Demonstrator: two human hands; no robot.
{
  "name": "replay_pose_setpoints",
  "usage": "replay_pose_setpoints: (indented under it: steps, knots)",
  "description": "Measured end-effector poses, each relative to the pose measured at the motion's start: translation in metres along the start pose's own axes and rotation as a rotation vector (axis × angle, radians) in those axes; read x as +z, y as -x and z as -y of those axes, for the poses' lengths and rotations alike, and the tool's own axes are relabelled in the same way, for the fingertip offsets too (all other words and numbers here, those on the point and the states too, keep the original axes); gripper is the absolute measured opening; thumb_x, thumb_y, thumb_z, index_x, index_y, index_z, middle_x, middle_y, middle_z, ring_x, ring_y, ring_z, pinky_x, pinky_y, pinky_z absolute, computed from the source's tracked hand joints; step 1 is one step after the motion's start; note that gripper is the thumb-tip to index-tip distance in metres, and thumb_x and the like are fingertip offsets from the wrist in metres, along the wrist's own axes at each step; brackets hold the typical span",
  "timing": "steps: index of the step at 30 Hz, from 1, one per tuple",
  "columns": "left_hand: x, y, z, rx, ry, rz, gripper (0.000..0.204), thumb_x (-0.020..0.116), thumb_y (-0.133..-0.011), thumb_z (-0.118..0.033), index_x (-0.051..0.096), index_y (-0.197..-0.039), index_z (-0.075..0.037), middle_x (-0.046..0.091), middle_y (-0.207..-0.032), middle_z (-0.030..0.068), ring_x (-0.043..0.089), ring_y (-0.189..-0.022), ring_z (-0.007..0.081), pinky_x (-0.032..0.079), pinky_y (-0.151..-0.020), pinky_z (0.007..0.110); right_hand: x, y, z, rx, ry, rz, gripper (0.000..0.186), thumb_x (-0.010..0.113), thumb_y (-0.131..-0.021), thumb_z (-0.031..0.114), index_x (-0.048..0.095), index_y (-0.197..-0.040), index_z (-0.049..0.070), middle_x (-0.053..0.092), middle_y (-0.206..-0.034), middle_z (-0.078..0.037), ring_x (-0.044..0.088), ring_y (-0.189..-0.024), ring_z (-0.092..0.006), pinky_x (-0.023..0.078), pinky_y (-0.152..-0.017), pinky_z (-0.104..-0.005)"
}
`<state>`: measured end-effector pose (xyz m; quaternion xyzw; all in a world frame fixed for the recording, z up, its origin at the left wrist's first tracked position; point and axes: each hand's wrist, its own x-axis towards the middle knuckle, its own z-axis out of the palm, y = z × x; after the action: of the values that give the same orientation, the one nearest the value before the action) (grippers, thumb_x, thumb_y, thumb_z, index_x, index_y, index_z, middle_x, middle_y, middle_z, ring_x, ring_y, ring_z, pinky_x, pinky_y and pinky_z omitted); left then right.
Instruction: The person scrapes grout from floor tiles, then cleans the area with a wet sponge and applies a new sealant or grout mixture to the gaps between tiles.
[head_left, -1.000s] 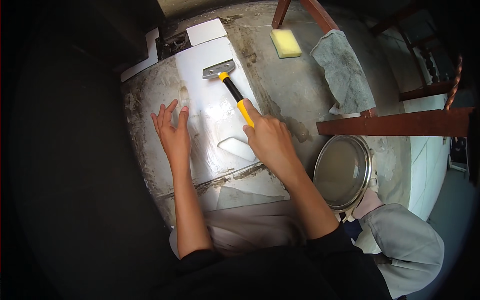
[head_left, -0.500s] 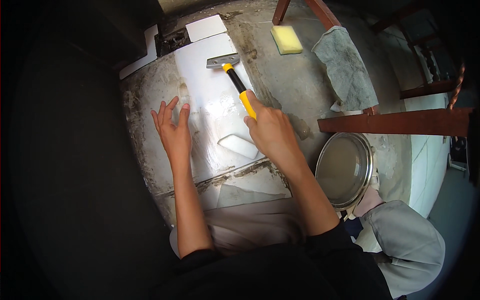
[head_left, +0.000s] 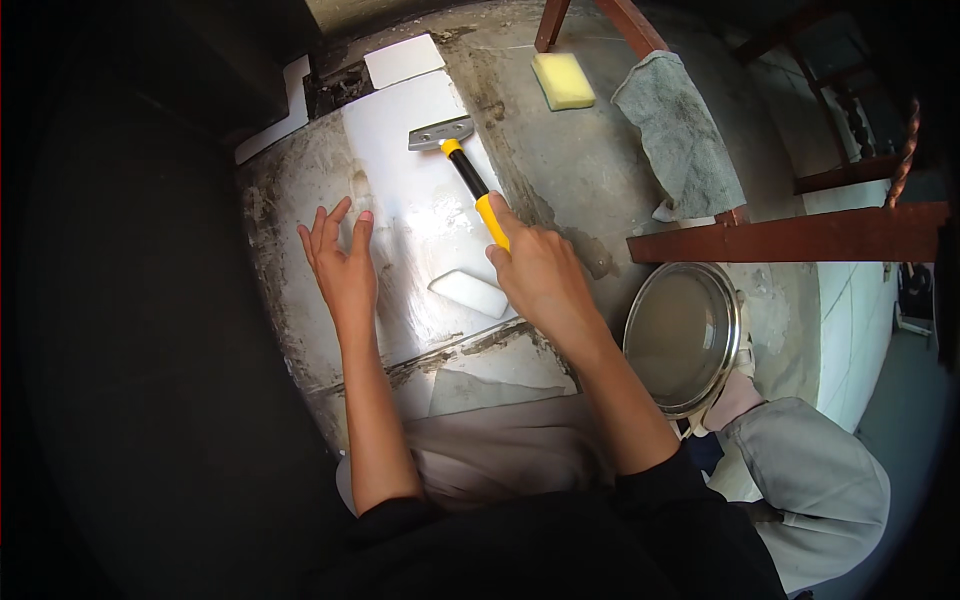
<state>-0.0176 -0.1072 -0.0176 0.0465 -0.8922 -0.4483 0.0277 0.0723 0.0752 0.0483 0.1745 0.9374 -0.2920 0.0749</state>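
Near tile (head_left: pixel 385 130) edge, right hand (head_left: pixel 545 270) grips scraper (head_left: pixel 468 174), room leftward

Stained white tiled floor (head_left: pixel 395 190) under R hand's (head_left: pixel 548 280) grip, grey floor (head_left: pixel 575 165) to its R; on it: white block (head_left: pixel 472 292) just L of grip, yellow sponge (head_left: pixel 564 80) beyond & R, round metal basin (head_left: pixel 737 325) w/ cloudy liquid (head_left: pixel 672 330) R & nearer

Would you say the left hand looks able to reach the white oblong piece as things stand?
Probably yes: the left hand looks empty, and nothing stands between it and the white oblong piece, though the right hand, holding the scraper, is close to its far end.
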Motion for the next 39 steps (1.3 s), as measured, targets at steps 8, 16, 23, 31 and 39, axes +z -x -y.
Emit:
replay_pose_setpoints:
  steps: [8,16,23,31,39]
  knots:
    - [0.001,-0.001,0.002,0.018,-0.016,0.000,0.038,0.064,-0.089,-0.035,0.063,-0.121,-0.015,0.040,-0.145,0.0184,0.015,-0.144,0.0362,0.017,-0.114,0.046,0.002,0.000,0.001,-0.002,-0.025,-0.007,0.056,0.057,-0.086,0.014,0.042,-0.138,0.000,0.064,-0.077,-0.025,0.065,-0.076,-0.0424,0.051,-0.073,-0.0504]
    - [0.001,-0.003,0.002,0.029,-0.026,-0.006,0.038,0.065,-0.088,-0.034,0.063,-0.121,-0.016,0.040,-0.145,0.0180,0.015,-0.144,0.0358,0.017,-0.114,0.046,0.002,-0.001,0.003,-0.004,-0.003,0.000,0.056,0.058,-0.087,0.015,0.042,-0.138,0.000,0.065,-0.077,-0.024,0.065,-0.076,-0.0412,0.051,-0.072,-0.0501]
    - [0.000,0.000,0.002,0.008,-0.013,-0.004,0.038,0.064,-0.089,-0.035,0.063,-0.121,-0.015,0.040,-0.145,0.0183,0.015,-0.144,0.0358,0.017,-0.114,0.046,0.006,0.003,0.000,-0.038,0.025,-0.032,0.055,0.057,-0.087,0.015,0.042,-0.138,0.000,0.065,-0.074,-0.023,0.065,-0.073,-0.0405,0.051,-0.070,-0.0490]
    - [0.001,-0.001,0.003,0.015,-0.018,-0.007,0.039,0.064,-0.089,-0.036,0.063,-0.121,-0.015,0.040,-0.145,0.0192,0.015,-0.143,0.0365,0.017,-0.114,0.046,-0.002,0.000,0.004,0.068,-0.044,0.066,0.056,0.057,-0.089,0.017,0.040,-0.141,0.006,0.064,-0.086,-0.028,0.062,-0.085,-0.0438,0.048,-0.080,-0.0492]
    - [0.001,-0.002,0.002,0.023,-0.028,-0.010,0.038,0.065,-0.089,-0.035,0.063,-0.121,-0.015,0.040,-0.145,0.0193,0.016,-0.143,0.0368,0.017,-0.114,0.046,-0.001,-0.001,0.002,0.001,-0.059,0.003,0.055,0.059,-0.086,0.014,0.043,-0.137,0.000,0.064,-0.077,-0.025,0.064,-0.073,-0.0416,0.050,-0.071,-0.0499]
